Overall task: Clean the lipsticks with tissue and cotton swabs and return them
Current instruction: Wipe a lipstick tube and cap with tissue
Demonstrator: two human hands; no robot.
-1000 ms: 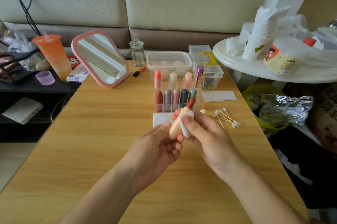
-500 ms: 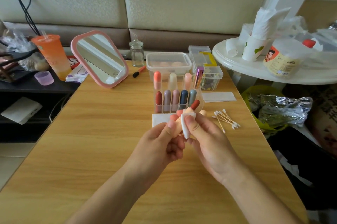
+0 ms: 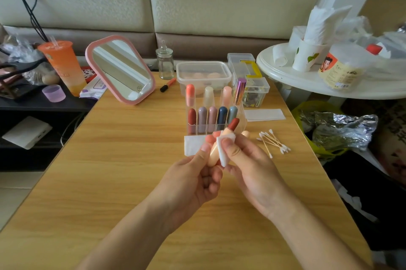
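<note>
Wooden table [image 3: 123, 160], contents left to right. Item: pink-framed mirror [image 3: 120, 70], propped at the far left edge. Item: small glass jar [image 3: 165, 62] with an orange pen [image 3: 168, 85] lying beside it. Item: lidded plastic box [image 3: 203, 74] at the back. Item: clear rack [image 3: 219, 126] in front of the box, two rows of capped lipsticks standing upright; whether a slot is free cannot be told, as the hands cover the front right corner. Item: flat tissue sheet [image 3: 193, 144] on the table just before the rack. Item: left hand [image 3: 193, 184], raised above the table and closed round the base of the open lipstick [image 3: 213, 153], thumb along the peach barrel. The barrel's long axis runs from low left at this hand up and away to the right, its red-brown tip pointing at the rack, close in front of it. Item: folded tissue [image 3: 225, 149], pressed to the barrel's right side. Item: right hand [image 3: 252, 168], pinching that tissue between thumb and fingers; the wiping falls to this hand, and the stroke likely follows the barrel toward the tip. Item: small peach piece [image 3: 245, 133] on the table, probably the cap, just beside the right hand. Item: loose cotton swabs [image 3: 273, 142], near and to the right, untouched. Item: folded white strip [image 3: 263, 114], behind the swabs.
</note>
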